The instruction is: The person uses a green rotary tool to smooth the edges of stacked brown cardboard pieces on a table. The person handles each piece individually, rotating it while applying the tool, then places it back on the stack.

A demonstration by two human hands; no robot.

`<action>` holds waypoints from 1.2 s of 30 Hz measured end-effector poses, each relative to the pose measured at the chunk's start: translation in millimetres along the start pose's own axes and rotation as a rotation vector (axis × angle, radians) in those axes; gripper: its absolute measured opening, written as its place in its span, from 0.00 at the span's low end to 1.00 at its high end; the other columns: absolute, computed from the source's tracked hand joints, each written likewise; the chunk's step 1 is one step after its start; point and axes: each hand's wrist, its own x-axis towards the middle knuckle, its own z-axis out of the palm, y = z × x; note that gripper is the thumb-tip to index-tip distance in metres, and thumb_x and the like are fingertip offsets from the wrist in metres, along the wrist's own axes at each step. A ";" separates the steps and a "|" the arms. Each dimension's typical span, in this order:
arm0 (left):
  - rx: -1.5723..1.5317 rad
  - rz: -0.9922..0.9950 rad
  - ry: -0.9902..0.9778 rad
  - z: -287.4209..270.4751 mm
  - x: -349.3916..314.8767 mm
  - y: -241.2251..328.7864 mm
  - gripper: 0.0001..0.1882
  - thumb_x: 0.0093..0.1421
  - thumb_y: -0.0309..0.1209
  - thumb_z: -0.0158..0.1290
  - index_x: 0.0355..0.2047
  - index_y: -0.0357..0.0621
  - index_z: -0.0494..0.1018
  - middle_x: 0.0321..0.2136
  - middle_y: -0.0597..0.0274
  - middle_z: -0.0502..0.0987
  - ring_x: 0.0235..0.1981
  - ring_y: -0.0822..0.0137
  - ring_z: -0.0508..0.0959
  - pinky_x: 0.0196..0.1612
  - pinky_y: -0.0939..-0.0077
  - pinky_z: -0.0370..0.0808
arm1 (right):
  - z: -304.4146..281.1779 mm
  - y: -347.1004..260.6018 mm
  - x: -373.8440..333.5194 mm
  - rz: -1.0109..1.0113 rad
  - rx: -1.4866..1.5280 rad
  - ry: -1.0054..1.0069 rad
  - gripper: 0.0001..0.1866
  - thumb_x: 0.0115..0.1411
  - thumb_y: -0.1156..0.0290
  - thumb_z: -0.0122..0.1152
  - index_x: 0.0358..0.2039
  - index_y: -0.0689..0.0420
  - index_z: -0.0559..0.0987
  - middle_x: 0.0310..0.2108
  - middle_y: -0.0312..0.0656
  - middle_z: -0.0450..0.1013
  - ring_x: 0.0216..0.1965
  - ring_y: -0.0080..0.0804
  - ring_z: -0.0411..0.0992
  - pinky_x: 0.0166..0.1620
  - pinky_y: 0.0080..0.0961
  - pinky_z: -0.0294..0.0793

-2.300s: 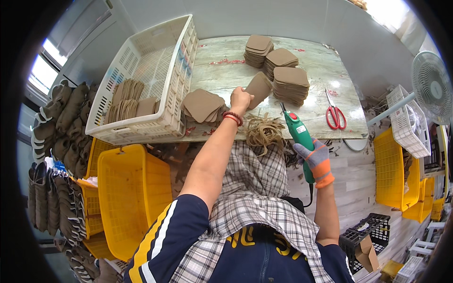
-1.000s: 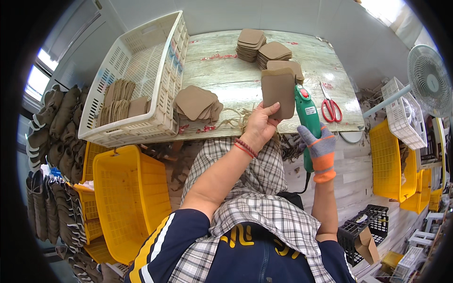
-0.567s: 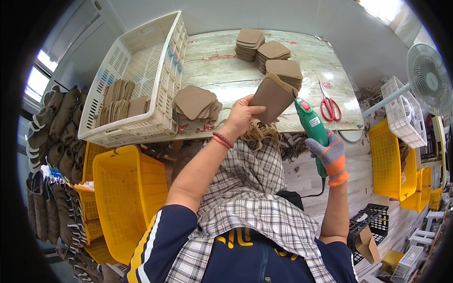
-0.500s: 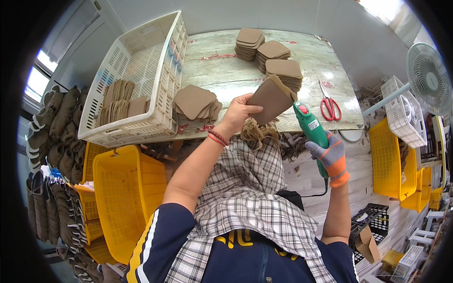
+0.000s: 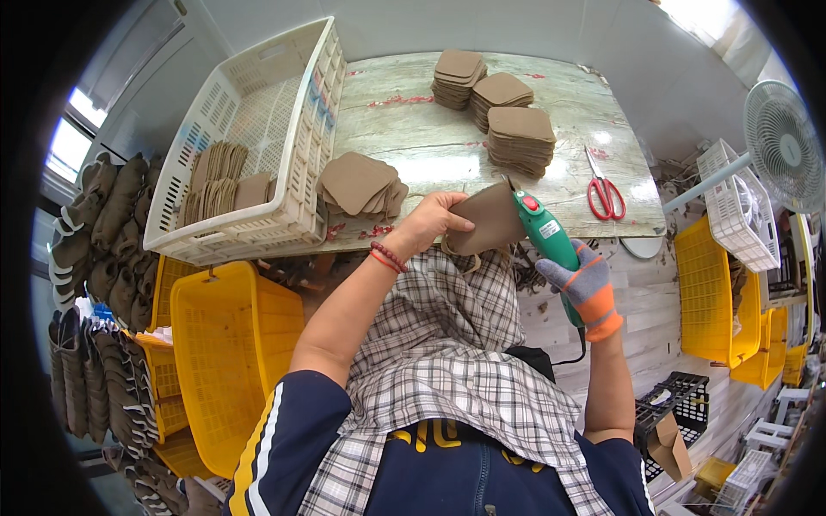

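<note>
My bare left hand [image 5: 433,220], with red bands at the wrist, pinches a brown fabric pad [image 5: 494,220] by its left edge above the table's front edge. In my right hand [image 5: 587,288], gloved in grey and orange, is a green electric cutter [image 5: 549,232] with a red button and a black cord. Its small metal tip lies at the pad's upper right corner. A strip of trim hangs by the pad's lower edge, over the plaid cloth [image 5: 465,344] on my lap. Left of my left hand lies a loose pile of similar pads [image 5: 361,184].
Neat stacks of pads [image 5: 521,138] stand farther back on the table [image 5: 387,112]. Red-handled scissors [image 5: 606,196] lie at the right. A white crate [image 5: 297,172] with pads stands on the left, a yellow bin [image 5: 219,361] below it. A fan [image 5: 783,146] is at far right.
The cutter has shifted left and up along the pad's edge to its upper right corner. The pad has turned and lowered slightly, and the trim strip's hanging shape differs.
</note>
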 end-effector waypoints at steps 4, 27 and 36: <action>0.165 0.027 -0.043 -11.6 -1.4 7.8 0.20 0.50 0.16 0.54 0.45 0.35 0.73 0.37 0.64 0.77 0.38 0.75 0.75 0.44 0.79 0.72 | -3.5 -0.8 -0.1 0.025 0.121 -0.067 0.23 0.47 0.63 0.73 0.38 0.63 0.75 0.19 0.33 0.70 0.17 0.16 0.65 0.20 0.16 0.64; 0.079 0.116 0.107 -20.6 -15.4 44.3 0.08 0.49 0.20 0.60 0.31 0.38 0.76 0.27 0.65 0.79 0.27 0.74 0.76 0.36 0.80 0.73 | -10.9 0.3 -1.9 0.036 0.162 -0.303 0.23 0.46 0.63 0.73 0.38 0.64 0.75 0.21 0.34 0.72 0.19 0.17 0.68 0.22 0.16 0.70; 0.161 0.028 0.037 -5.4 -12.3 47.1 0.10 0.46 0.19 0.61 0.31 0.38 0.77 0.27 0.65 0.79 0.28 0.75 0.77 0.35 0.81 0.73 | -6.9 -3.5 -2.6 0.038 0.141 -0.305 0.23 0.47 0.64 0.73 0.39 0.64 0.75 0.21 0.34 0.72 0.19 0.16 0.69 0.22 0.15 0.69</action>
